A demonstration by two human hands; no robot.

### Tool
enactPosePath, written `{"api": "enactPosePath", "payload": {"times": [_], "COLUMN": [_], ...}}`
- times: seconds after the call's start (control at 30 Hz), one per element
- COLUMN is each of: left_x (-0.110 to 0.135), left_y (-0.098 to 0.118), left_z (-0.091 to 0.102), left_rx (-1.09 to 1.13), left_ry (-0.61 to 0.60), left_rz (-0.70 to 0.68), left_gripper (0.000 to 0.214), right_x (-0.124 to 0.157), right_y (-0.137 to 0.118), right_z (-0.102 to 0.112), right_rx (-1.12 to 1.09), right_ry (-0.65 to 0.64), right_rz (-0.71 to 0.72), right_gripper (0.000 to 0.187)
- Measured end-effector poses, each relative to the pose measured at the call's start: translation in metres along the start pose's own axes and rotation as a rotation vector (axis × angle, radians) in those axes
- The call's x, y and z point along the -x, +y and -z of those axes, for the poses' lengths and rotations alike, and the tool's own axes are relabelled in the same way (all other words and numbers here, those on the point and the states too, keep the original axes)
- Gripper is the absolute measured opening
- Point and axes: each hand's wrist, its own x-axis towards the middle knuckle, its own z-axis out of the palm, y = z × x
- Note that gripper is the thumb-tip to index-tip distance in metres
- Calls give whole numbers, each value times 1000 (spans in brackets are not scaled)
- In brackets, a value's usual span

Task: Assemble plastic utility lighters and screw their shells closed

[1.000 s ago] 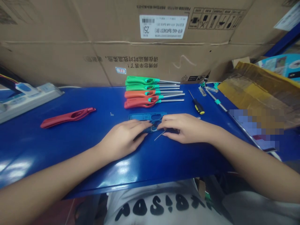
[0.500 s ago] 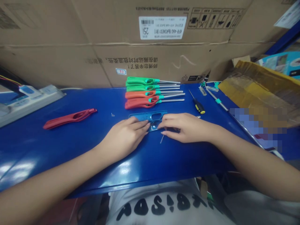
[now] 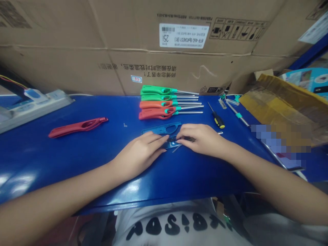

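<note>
Left hand (image 3: 143,148): grasping blue casing (image 3: 169,145), thumb and fingers; right hand (image 3: 201,138): fingertips at same casing, grasp cannot be told; blue shell (image 3: 159,129): just beyond left hand

Work surface: glossy blue tabletop (image 3: 64,159), front edge crossing the lower view. Rear: brown cardboard panel (image 3: 77,73) stands along the far edge, creased horizontally; its printing and white label (image 3: 183,36) read upside down. Upper right: blue bar (image 3: 311,49), slanted. Floor (image 3: 68,233): reddish, partly visible lower left. Light: whitish glare patches on tabletop, left and front centre.
</note>
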Motion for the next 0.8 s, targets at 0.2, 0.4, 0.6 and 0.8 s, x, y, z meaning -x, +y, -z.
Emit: {"api": "enactPosePath", "payload": {"times": [0.2,0.4,0.6,0.8], "left_x": [-1,-2,-2,-2], "left_y": [0,3,8,10], "left_z": [1,3,7,13], "left_rx": [92,-2,-107,-124], "left_ry": [20,-52,-129,-158], "left_rz": [-6,-34,-39,-61], "left_gripper": [33,33,34,33], "right_x": [-1,0,0,10], "right_y": [-2,-2,12,74], "right_z": [-4,-3,20,54], "right_rx": [27,-14,62,438], "right_ry": [-8,-4,191,297], "right_rz": [31,84,-29,-572], "right_gripper": [17,17,21,39]}}
